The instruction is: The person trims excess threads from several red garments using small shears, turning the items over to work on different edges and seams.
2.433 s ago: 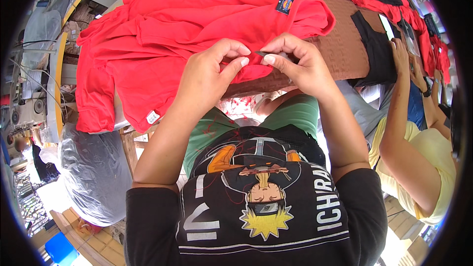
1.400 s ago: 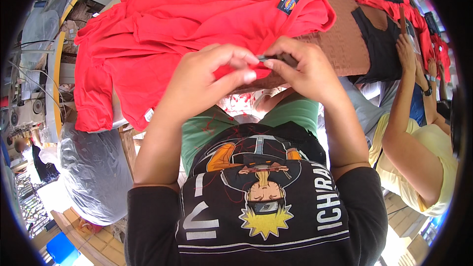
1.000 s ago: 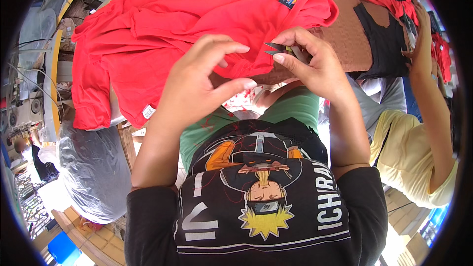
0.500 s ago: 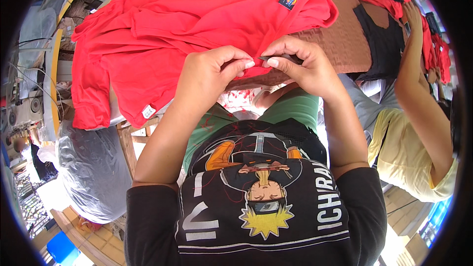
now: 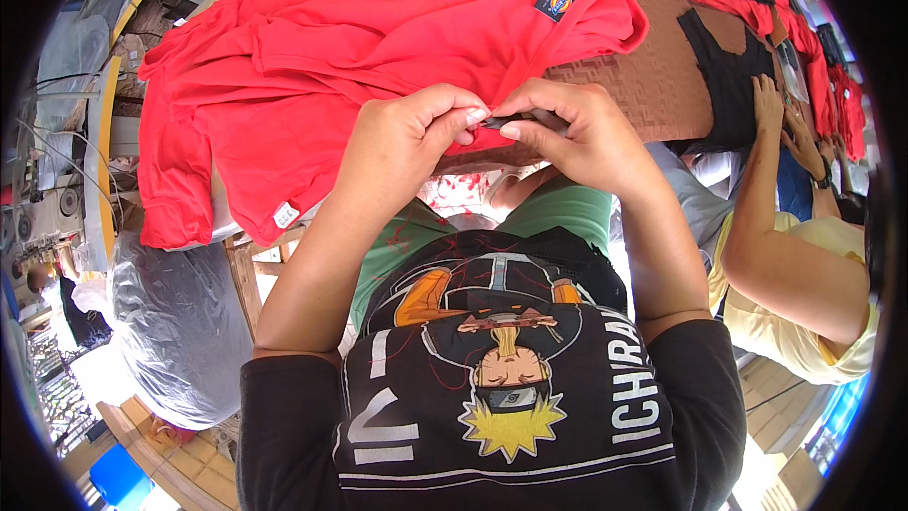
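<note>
A red long-sleeved garment (image 5: 322, 47) lies spread over the table, with a dark label near its neck and a small white tag at a lower corner. My left hand (image 5: 416, 128) is closed, pinching the garment's near edge between thumb and fingertips. Closed around small dark thread snips (image 5: 515, 119), my right hand (image 5: 567, 128) holds their tip right at the left fingertips. The palm and fingers hide most of the snips. The bit of cloth or thread in the pinch is too small to make out.
The brown patterned tabletop (image 5: 643, 85) shows right of the garment. Beyond it lie a black garment (image 5: 728, 76) and more red and black clothes. A co-worker's arms (image 5: 771, 180) reach in at the right. A plastic-wrapped bundle (image 5: 175, 331) stands at the left.
My right hand has shifted slightly left, bringing the snips against my left fingertips. At the right, the co-worker's arm has come down, and a second hand now shows.
</note>
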